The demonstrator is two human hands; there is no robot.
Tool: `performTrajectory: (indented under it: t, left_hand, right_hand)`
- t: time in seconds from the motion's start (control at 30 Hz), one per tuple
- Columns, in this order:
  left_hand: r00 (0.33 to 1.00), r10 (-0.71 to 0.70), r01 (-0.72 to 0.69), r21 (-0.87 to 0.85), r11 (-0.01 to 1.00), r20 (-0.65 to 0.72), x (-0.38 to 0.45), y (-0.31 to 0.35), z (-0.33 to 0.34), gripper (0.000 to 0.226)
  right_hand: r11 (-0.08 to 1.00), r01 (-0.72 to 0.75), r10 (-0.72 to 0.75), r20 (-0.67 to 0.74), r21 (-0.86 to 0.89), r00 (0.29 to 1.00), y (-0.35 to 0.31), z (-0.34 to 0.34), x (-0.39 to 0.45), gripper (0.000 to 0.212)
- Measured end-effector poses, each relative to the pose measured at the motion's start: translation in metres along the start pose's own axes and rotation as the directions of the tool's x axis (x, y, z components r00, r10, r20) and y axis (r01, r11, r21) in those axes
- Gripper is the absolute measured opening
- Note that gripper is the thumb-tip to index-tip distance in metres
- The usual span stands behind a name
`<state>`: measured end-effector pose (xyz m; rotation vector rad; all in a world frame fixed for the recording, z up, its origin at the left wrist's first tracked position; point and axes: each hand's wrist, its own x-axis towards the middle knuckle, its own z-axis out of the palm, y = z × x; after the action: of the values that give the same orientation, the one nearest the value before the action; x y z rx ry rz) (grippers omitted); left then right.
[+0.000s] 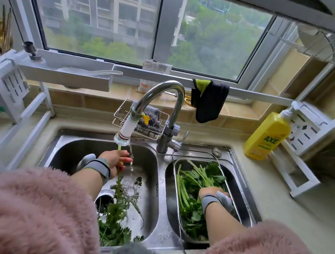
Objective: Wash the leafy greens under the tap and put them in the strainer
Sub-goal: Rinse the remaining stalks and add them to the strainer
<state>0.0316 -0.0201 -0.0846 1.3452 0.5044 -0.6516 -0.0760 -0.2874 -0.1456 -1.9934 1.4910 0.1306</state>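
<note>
- A stalk of leafy greens (pixel 119 181) is gripped near its stem end by the left hand (pixel 115 160), just under the tap nozzle (pixel 122 138), at about 11 o'clock in the left basin (pixel 69 147).
- The water stream (pixel 131 160) falls just to the 3 o'clock side of the fingers, so most of the leaves hanging below are judged to be missed by it.
- More unwashed greens (pixel 113 227) lie at 6 o'clock in the same basin.
- The right hand (pixel 214 194) is laid down on the washed greens (pixel 194 186) inside the metal strainer (pixel 235 203) in the right basin; whether anything is grasped by it cannot be told, as the fingers are hidden.
- For a good rinse, the stalk should be moved toward 3 o'clock so that the leaves come into the stream, and it should be turned slowly.
- The grip should be kept firm on the stem, because wet stalks are probably slippery.
</note>
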Motion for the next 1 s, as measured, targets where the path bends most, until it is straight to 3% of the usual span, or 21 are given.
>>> performTrajectory:
  t: [0.1, 0.17, 0.23, 0.37, 0.53, 0.6, 0.7, 0.87, 1.0]
  left_hand:
    - [0.999, -0.017, 0.017, -0.013, 1.000, 0.041, -0.005, 0.000, -0.002, 0.018]
    - [0.999, -0.011, 0.012, -0.015, 1.000, 0.044, -0.005, -0.001, -0.006, 0.019]
    - [0.998, 0.000, 0.000, -0.011, 1.000, 0.061, -0.007, -0.001, -0.008, 0.018]
    - [0.989, -0.013, 0.005, 0.056, 0.998, 0.147, -0.018, 0.000, -0.024, 0.007]
    - [0.983, -0.030, -0.014, 0.241, 0.970, 0.179, -0.026, -0.003, -0.039, 0.022]
    - [0.983, -0.043, -0.012, 0.294, 0.956, 0.181, -0.024, -0.002, -0.044, 0.022]
    - [0.983, -0.063, -0.001, 0.340, 0.940, 0.175, -0.020, 0.000, -0.052, 0.024]
    - [0.985, -0.098, 0.021, 0.469, 0.883, 0.139, -0.014, 0.006, -0.056, 0.025]
    - [0.988, -0.103, 0.010, 0.601, 0.799, 0.119, -0.015, 0.008, -0.055, 0.025]
  right_hand:
    - [0.964, 0.147, -0.180, -0.134, -0.223, 0.975, -0.027, -0.014, -0.041, 0.050]
    - [0.920, 0.280, -0.312, -0.078, -0.275, 0.947, -0.055, -0.009, -0.056, 0.042]
    - [0.889, 0.430, -0.424, 0.073, -0.160, 0.903, -0.079, 0.004, -0.067, 0.035]
    - [0.730, 0.683, -0.656, 0.306, 0.025, 0.690, -0.121, 0.026, -0.109, 0.029]
    - [0.532, 0.839, -0.781, 0.448, 0.111, 0.436, -0.129, 0.046, -0.128, 0.041]
    - [0.445, 0.892, -0.817, 0.446, 0.086, 0.365, -0.125, 0.050, -0.127, 0.050]
    - [0.383, 0.923, -0.857, 0.385, 0.032, 0.342, -0.124, 0.059, -0.125, 0.059]
    - [0.322, 0.946, -0.910, 0.267, -0.020, 0.316, -0.121, 0.064, -0.128, 0.054]
    - [0.153, 0.952, -0.903, 0.355, -0.265, 0.243, -0.120, 0.063, -0.123, 0.047]
